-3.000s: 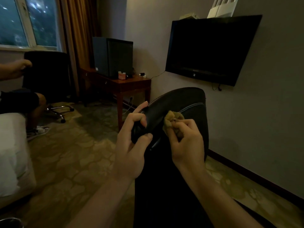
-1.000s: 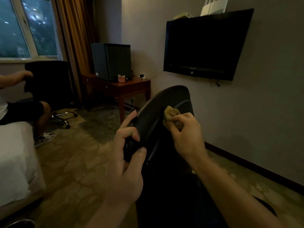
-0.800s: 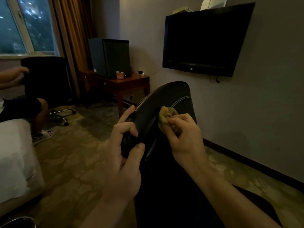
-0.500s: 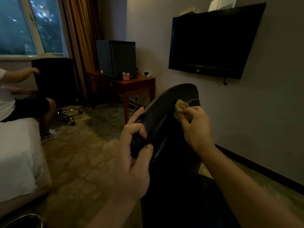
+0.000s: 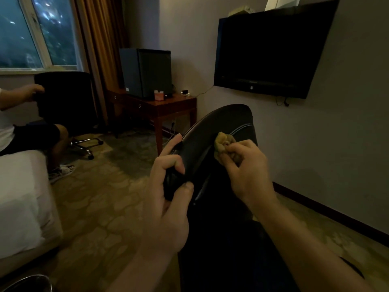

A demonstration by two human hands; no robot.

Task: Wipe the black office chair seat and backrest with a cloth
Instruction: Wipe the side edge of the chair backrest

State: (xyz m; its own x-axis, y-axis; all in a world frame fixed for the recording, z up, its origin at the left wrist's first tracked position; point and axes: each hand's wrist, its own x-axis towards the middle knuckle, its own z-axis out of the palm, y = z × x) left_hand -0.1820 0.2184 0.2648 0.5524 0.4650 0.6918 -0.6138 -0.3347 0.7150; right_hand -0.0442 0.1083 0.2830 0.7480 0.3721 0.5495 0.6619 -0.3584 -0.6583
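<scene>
Curled fingers and thumb of the left hand (image 5: 168,186) clamp the near left edge of the black office chair's backrest (image 5: 223,121), with the thumb lying on its front face. Just right of that grip, the right hand (image 5: 246,171) pinches a crumpled yellow-green cloth (image 5: 223,142) in bunched fingertips. It presses the wad against the upper front of the backrest, below its rounded top. The backrest is smooth, leather-like and curved, with pale stitch lines running beside the cloth.

Below the backrest, the seat (image 5: 221,260) is a dark mass, cut off by the frame and too dim to show texture. Much of the cloth is hidden inside the right hand.

Behind and left of the backrest stands a reddish wooden table (image 5: 168,104) carrying a boxy dark cabinet (image 5: 147,72). Above and right of the backrest hangs a flat black wall screen (image 5: 269,51). Far left of the backrest, 1 seated person (image 5: 25,131) is cut off by the frame, beside another black chair (image 5: 65,98).
</scene>
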